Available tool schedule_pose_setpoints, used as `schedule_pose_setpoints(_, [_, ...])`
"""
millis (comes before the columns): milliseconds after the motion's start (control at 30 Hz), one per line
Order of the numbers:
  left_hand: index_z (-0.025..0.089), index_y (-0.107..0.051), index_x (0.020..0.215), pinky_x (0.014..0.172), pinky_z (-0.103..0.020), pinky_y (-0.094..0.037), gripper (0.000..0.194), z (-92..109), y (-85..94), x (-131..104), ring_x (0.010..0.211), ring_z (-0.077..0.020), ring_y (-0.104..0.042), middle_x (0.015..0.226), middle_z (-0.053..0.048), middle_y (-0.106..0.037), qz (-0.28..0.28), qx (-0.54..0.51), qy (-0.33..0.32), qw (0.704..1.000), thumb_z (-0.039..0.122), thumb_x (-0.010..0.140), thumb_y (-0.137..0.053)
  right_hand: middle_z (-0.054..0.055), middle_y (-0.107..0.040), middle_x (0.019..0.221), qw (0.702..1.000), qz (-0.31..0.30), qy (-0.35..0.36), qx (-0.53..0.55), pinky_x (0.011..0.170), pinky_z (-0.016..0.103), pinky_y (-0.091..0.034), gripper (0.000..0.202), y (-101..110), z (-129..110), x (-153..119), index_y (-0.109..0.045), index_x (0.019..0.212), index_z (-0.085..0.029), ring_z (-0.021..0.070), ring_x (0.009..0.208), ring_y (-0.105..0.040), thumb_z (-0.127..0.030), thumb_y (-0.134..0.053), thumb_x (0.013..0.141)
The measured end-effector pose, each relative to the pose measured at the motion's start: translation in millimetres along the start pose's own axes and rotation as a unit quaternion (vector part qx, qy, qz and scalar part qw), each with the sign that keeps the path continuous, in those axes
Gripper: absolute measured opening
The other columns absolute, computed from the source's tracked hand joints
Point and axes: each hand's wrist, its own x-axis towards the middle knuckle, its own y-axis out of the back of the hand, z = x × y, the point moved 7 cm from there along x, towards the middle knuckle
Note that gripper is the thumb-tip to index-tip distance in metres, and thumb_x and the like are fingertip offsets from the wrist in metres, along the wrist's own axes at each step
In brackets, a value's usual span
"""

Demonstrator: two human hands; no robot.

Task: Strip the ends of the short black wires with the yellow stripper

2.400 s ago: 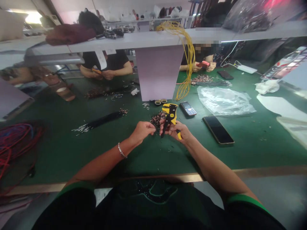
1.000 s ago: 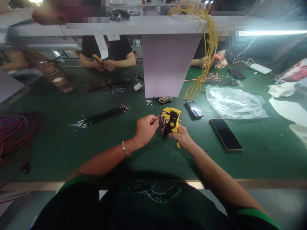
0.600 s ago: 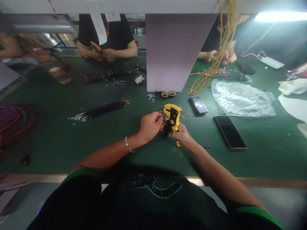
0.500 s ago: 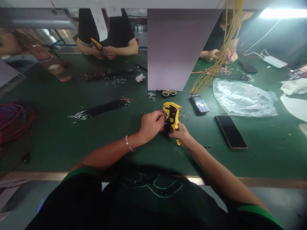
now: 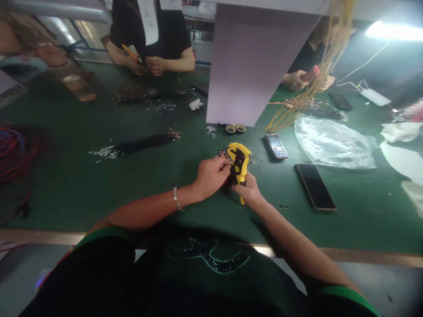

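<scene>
My right hand (image 5: 250, 192) is wrapped round the handle of a yellow and black wire stripper (image 5: 239, 159), its head pointing away from me. My left hand (image 5: 211, 176), with a silver bracelet at the wrist, is closed in a pinch right beside the stripper's jaws. Whatever sits between those fingertips is too small and hidden to make out. Behind and under both hands lies a pile of wire ends and small terminals (image 5: 224, 153), partly covered by them. To the left rests a bundle of black wires (image 5: 139, 144) with pale tips at one end and coppery tips at the other.
Right of my hands lie a keypad phone (image 5: 276, 146), a smartphone (image 5: 316, 186) and a clear plastic bag (image 5: 335, 143). Two tape rolls (image 5: 235, 129) sit by an upright panel (image 5: 257, 66). Yellow wires (image 5: 306, 103) hang down. Co-workers' hands (image 5: 147, 66) work across the green table (image 5: 99, 189).
The camera view has tilted and shifted slightly. My left fingers have moved closer against the stripper's jaws. The right hand keeps its hold on the tool.
</scene>
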Motion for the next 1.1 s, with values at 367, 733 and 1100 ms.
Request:
schedule_pose_setpoints(367, [0.018, -0.074, 0.072, 0.06, -0.026, -0.054, 0.018, 12, 15.8, 1, 0.064, -0.0151, -0.064, 0.068, -0.002, -0.072, -0.081, -0.16, 0.047, 0.983, 0.036, 0.074, -0.077, 0.015, -0.069, 0.106, 0.874, 0.141, 0.28, -0.371, 0.081, 0.045, -0.055, 0.057, 7, -56, -25, -0.052, 0.125, -0.016, 0.0313, 0.094, -0.066, -0.02, -0.058, 0.068])
schedule_pose_setpoints(733, [0.019, -0.071, 0.065, 0.05, -0.024, -0.049, 0.026, 7, 18.4, 3, 0.054, -0.0115, -0.056, 0.061, -0.001, -0.067, -0.104, -0.178, 0.072, 0.976, 0.042, 0.068, -0.081, 0.015, -0.069, 0.107, 0.888, 0.129, 0.278, -0.343, 0.082, 0.046, -0.054, 0.057, 1, -54, -29, -0.053, 0.125, -0.016, 0.0315, 0.095, -0.065, -0.022, -0.058, 0.069])
schedule_pose_setpoints(1100, [0.017, -0.062, 0.065, 0.042, -0.02, -0.044, 0.01, -3, -0.6, 5, 0.042, -0.0085, -0.055, 0.051, 0.002, -0.063, -0.063, -0.195, 0.135, 0.969, 0.012, 0.073, -0.061, 0.003, -0.067, 0.074, 0.997, -0.02, 0.002, 0.07, 0.065, 0.032, -0.047, 0.016, -9, -10, -10, -0.064, 0.08, -0.019, 0.0193, 0.068, -0.059, -0.023, -0.06, 0.066])
